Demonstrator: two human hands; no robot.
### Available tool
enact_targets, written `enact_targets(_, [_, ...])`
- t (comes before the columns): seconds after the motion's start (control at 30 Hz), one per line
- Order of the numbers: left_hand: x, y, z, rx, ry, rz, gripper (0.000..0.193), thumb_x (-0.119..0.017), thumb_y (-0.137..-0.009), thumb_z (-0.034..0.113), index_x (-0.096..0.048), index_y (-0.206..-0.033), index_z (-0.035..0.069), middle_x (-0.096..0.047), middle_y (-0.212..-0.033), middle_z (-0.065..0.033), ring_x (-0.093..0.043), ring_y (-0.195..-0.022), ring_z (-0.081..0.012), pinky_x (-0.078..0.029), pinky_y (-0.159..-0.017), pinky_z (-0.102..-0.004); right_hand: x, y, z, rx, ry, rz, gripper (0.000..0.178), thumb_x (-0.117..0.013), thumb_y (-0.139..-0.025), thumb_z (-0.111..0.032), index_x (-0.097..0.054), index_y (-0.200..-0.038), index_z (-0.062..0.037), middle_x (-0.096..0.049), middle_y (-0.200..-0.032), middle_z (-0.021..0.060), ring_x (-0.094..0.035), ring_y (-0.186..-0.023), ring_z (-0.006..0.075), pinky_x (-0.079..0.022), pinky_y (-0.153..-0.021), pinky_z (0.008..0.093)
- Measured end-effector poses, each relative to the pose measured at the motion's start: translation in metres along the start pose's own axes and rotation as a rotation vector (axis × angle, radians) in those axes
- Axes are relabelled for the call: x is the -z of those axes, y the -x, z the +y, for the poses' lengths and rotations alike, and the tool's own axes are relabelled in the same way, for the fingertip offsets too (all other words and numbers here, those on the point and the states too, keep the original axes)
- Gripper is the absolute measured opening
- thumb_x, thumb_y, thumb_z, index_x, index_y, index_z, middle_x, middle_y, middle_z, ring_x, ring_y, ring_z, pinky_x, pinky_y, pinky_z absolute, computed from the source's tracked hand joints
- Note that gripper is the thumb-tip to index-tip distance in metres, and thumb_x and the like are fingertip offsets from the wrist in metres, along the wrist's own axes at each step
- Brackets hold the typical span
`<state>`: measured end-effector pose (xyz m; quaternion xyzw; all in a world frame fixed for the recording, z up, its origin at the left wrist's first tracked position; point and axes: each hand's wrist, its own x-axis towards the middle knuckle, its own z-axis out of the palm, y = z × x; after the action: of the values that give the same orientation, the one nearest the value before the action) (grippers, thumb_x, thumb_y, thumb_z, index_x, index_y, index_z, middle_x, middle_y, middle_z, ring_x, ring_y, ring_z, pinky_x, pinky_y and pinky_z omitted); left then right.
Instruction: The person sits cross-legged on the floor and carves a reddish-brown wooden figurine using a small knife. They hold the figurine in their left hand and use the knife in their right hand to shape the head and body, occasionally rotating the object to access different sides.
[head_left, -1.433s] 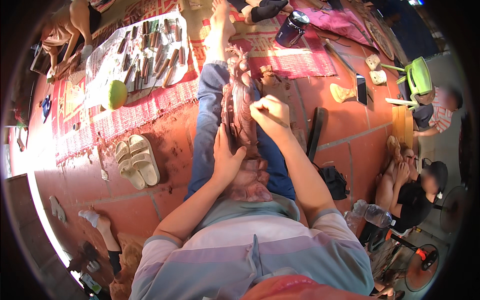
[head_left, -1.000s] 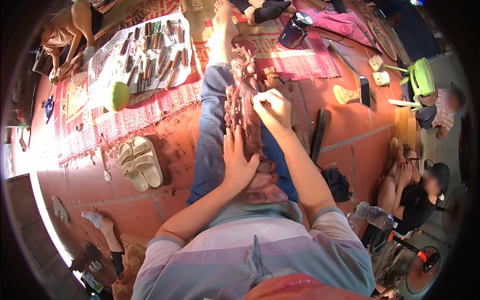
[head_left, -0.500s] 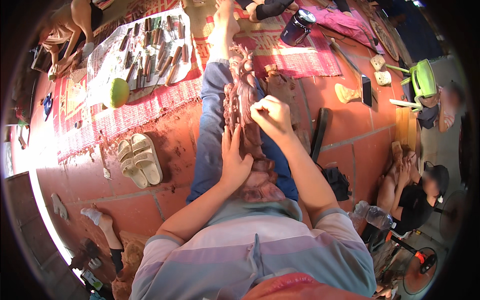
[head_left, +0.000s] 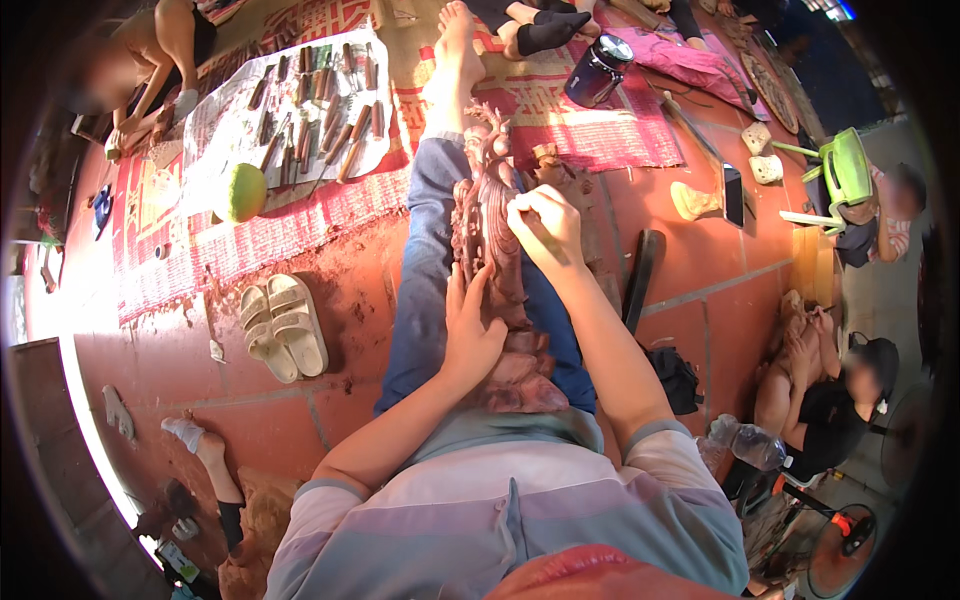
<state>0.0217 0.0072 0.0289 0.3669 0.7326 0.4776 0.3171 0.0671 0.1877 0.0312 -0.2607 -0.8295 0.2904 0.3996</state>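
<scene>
A reddish-brown carved wooden figure (head_left: 495, 215) lies lengthwise along my lap, its finely worked top pointing away from me and its rough base (head_left: 520, 375) against my shirt. My left hand (head_left: 472, 340) rests on the figure's lower left side, thumb apart and fingers stretched along the carving. On the other side, my right hand (head_left: 548, 228) is closed in a pinch against the grooved drapery. Whatever sits between those fingers is hidden or too small to name. My jeans (head_left: 425, 270) show on both sides of the figure.
Wooden-handled carving tools (head_left: 325, 110) lie on a white sheet over a red patterned mat, beside a green round fruit (head_left: 240, 192). Beige sandals (head_left: 284, 328) are at left. A mallet (head_left: 695, 200), phone (head_left: 733, 195) and dark tumbler (head_left: 598, 72) lie right. Other people sit around.
The view has shifted slightly, so the scene sits a little lower. My right hand stays at the drapery with its fingers turned a bit; my left hand remains on the figure.
</scene>
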Motion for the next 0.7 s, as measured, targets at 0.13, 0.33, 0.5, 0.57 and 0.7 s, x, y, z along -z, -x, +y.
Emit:
enact_targets(0.13, [-0.006,0.002,-0.007,0.023,0.003,-0.006,0.072,-0.051,-0.072,-0.001,-0.037,-0.14,0.016,-0.01,-0.151,-0.0251,-0.008,-0.142,-0.0366,-0.014,-0.113,-0.0414,-0.002,0.018,-0.002,-0.005,0.013,-0.027,0.007,-0.065,-0.07,-0.001,-0.059,-0.072,-0.0038,-0.057,-0.071,0.0096,-0.058,-0.063,0.0266,-0.048,-0.058,0.0333])
enact_targets(0.33, [-0.005,0.003,-0.004,0.0,0.005,0.015,0.07,-0.052,-0.071,-0.001,-0.039,-0.138,0.014,-0.013,-0.148,-0.0294,-0.013,-0.138,-0.0447,-0.015,-0.112,-0.0463,-0.004,0.005,0.006,0.027,0.059,-0.04,0.006,-0.065,-0.073,0.002,-0.062,-0.077,-0.0007,-0.06,-0.074,0.0111,-0.061,-0.066,0.0229,-0.05,-0.06,0.029])
enact_targets(0.5, [-0.006,0.003,-0.005,0.015,-0.024,0.005,0.071,-0.05,-0.071,-0.002,-0.038,-0.139,0.014,-0.011,-0.15,-0.0255,-0.009,-0.142,-0.0364,-0.015,-0.113,-0.0408,0.004,0.01,0.001,0.043,0.059,-0.131,0.005,-0.065,-0.073,0.001,-0.061,-0.076,-0.0001,-0.06,-0.072,0.0111,-0.061,-0.065,0.0236,-0.049,-0.06,0.0303])
enact_targets(0.57, [-0.002,0.0,-0.002,0.014,-0.026,-0.004,0.071,-0.05,-0.071,-0.003,-0.038,-0.139,0.015,-0.011,-0.15,-0.0254,-0.009,-0.142,-0.0363,-0.015,-0.113,-0.0409,0.007,-0.01,-0.007,0.033,-0.014,-0.11,0.002,-0.063,-0.075,0.0,-0.061,-0.076,0.0009,-0.059,-0.073,0.0117,-0.06,-0.063,0.0228,-0.048,-0.059,0.0301])
enact_targets(0.7, [-0.007,0.002,-0.004,-0.002,-0.002,0.009,0.071,-0.053,-0.07,0.0,-0.039,-0.138,0.015,-0.012,-0.149,-0.0296,-0.013,-0.139,-0.044,-0.015,-0.112,-0.0459,0.001,0.017,0.005,0.057,0.038,-0.038,0.005,-0.066,-0.072,0.0,-0.061,-0.074,0.0007,-0.058,-0.071,0.0114,-0.061,-0.062,0.0226,-0.049,-0.059,0.0292])
